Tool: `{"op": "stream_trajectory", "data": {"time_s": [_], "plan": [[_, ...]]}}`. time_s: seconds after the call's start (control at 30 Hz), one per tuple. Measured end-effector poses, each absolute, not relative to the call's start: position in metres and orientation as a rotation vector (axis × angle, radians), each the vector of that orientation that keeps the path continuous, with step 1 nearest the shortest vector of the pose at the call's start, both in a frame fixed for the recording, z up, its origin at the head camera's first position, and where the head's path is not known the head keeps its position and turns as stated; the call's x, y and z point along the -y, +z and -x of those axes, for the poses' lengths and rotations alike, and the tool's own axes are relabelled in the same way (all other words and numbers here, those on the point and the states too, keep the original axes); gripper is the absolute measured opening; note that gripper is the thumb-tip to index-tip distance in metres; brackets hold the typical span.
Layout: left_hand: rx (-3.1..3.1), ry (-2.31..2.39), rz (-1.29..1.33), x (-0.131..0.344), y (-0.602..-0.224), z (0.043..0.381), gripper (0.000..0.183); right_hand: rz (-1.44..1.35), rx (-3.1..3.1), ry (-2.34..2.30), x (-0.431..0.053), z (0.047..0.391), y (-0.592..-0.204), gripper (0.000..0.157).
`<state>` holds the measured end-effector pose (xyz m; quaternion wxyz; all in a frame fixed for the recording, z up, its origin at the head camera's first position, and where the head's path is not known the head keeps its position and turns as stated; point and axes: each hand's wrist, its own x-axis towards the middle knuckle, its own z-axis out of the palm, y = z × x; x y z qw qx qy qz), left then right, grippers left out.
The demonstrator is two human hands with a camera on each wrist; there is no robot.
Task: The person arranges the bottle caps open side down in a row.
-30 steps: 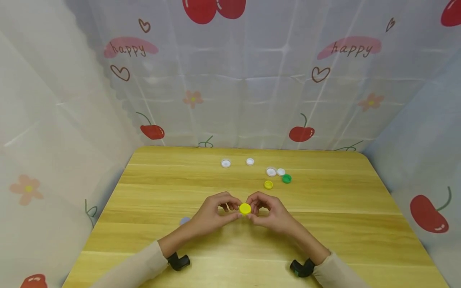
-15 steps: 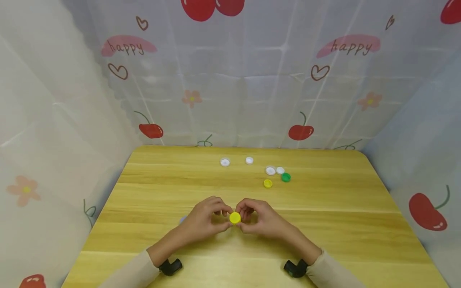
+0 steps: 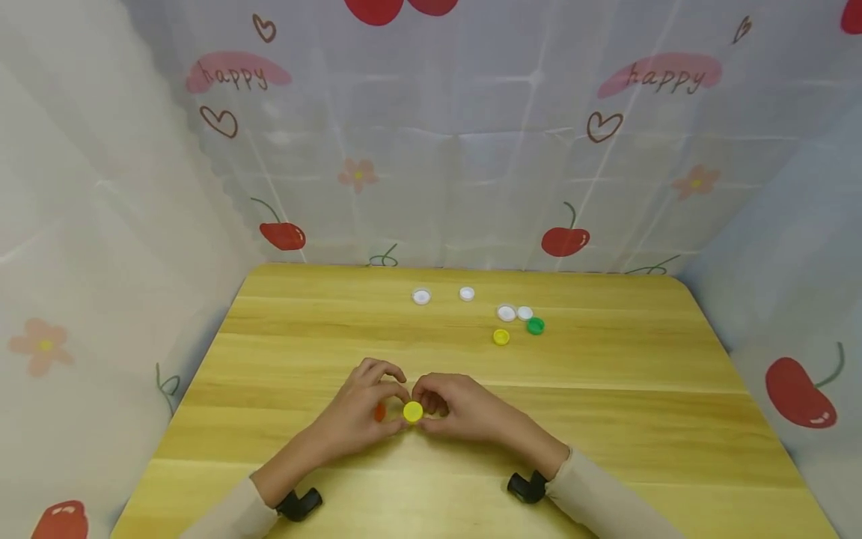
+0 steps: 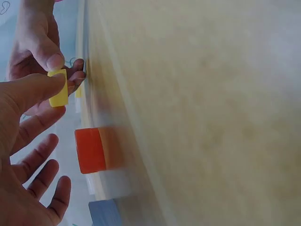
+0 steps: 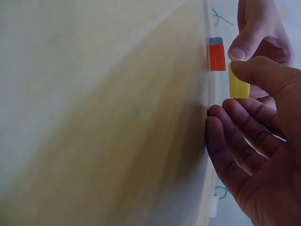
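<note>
In the head view a round yellow cap [image 3: 413,412] is held between both hands, its flat face up. My left hand [image 3: 355,408] pinches it with thumb and forefinger from the left, the other fingers spread. My right hand [image 3: 465,408] grips the opposite side with thumb and fingertips. Both wrist views show the yellow cap [image 4: 59,88] raised over the wooden table. Just under the left hand an orange cap-like piece [image 4: 90,150] stands on the table, and beside it a grey-blue piece [image 4: 104,214]. In the head view the hand hides most of the orange piece.
Toward the back of the table [image 3: 640,359] lie several loose caps: white caps [image 3: 420,297], a green cap [image 3: 535,326] and a second yellow cap [image 3: 501,337]. Curtains printed with cherries [image 3: 566,242] enclose the back and sides. Black camera mounts [image 3: 527,487] sit at the wrists.
Both hands have moved left and slightly down with the yellow cap. The orange piece now shows between the left fingers, while the blue piece has gone out of sight behind that hand.
</note>
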<state>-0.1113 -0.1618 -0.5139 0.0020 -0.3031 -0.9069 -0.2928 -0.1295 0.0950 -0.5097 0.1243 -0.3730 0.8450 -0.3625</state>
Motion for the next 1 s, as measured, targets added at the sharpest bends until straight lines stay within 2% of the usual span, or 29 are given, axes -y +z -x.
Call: {"op": "stream_trajectory", "data": {"time_s": [0.4, 0.77, 0.9, 1.0], "plan": [[2.944, -0.82, 0.951, 0.166, -0.518, 0.109, 0.025, 1.125, -2.528, -0.818, -0.079, 0.134, -0.511, 0.026], [2.979, -0.829, 0.936, 0.166, -0.519, 0.108, 0.026, 1.095, -2.514, -0.837, -0.078, 0.135, -0.515, 0.028], [2.994, -0.845, 0.935, 0.168, -0.519, 0.108, 0.033, 1.075, -2.489, -0.882, -0.079, 0.136, -0.513, 0.033], [3.011, -0.858, 0.938, 0.171, -0.517, 0.109, 0.04, 1.05, -2.436, -0.965, -0.083, 0.138, -0.51, 0.042]]}}
